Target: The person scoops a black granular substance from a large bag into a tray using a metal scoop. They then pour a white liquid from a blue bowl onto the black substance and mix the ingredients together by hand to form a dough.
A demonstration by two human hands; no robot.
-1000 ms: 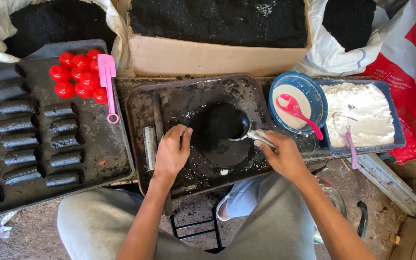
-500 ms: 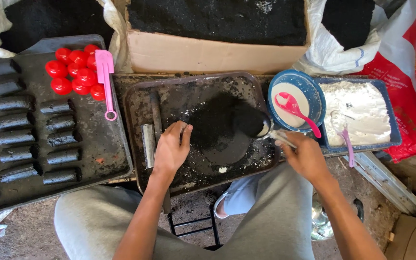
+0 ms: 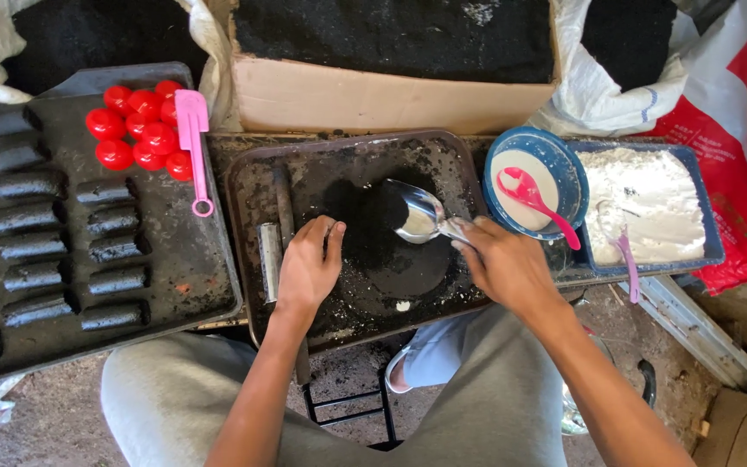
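Note:
My left hand [image 3: 309,264] rests palm down on a dark metal tray [image 3: 252,259], fingers at the left edge of a flat black powder pile [image 3: 382,251]. It holds nothing. My right hand [image 3: 503,264] grips the handle of a shiny metal spoon [image 3: 417,216]. The spoon bowl is tilted over the upper part of the pile. A short metal tube [image 3: 269,251] lies on the tray just left of my left hand, next to a dark rod [image 3: 284,203].
A large black tray [image 3: 175,277] on the left bears several black cylinders [image 3: 114,246], red caps [image 3: 136,130] and a pink spoon [image 3: 194,143]. Right of the work tray stand a blue bowl [image 3: 564,173] with a pink spoon and a blue tray of white powder [image 3: 650,207]. A cardboard box [image 3: 373,99] of black powder sits behind.
My right hand has swung the spoon back left from the pile's right edge to over the pile, and the pile looks flatter. My left hand has stayed put.

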